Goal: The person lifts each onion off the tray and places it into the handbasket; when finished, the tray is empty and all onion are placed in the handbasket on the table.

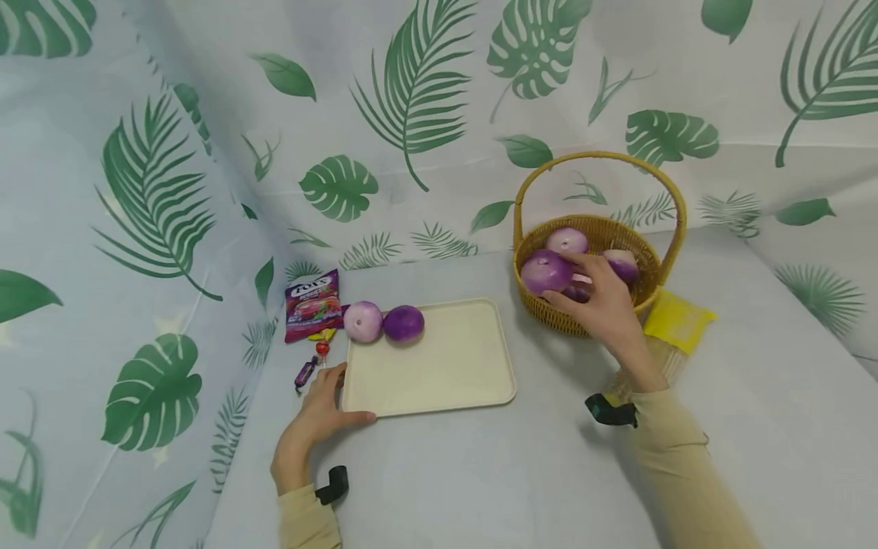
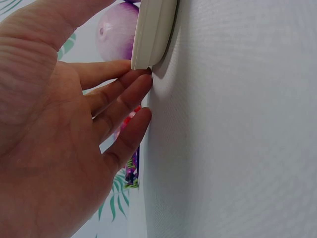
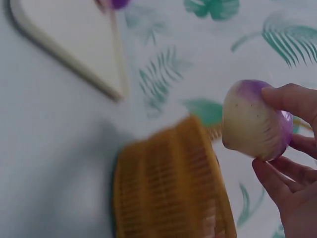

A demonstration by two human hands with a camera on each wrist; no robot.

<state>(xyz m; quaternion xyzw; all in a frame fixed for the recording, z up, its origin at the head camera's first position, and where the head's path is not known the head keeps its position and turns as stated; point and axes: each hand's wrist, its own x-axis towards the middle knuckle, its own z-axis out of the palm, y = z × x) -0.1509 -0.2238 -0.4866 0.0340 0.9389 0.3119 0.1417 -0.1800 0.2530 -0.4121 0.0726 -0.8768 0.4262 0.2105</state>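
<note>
Standing at the tray's two o'clock, a tall-handled wicker basket [image 1: 552, 314] could tip if its rim were knocked. The cream rectangular tray [image 1: 439, 374] might skid if the left hand [image 1: 321, 404], touching its eight o'clock corner with loosely extended fingers, pushed harder. Above the basket's nine o'clock side, the right hand [image 1: 604, 303] grips a purple-topped turnip [image 1: 544, 272] between thumb and fingers; its smooth, round skin could slip if that grasp eased. Two more turnips [image 1: 405, 325], at the tray's ten and eleven o'clock, could roll over the low rim if jolted. For room, a strip of pale cloth [image 1: 524, 374] separates basket from tray, whose bare floor stretches from one to seven o'clock. Ten o'clock is tighter: a berry candy pouch [image 1: 312, 306] sits just beyond that edge.
</note>
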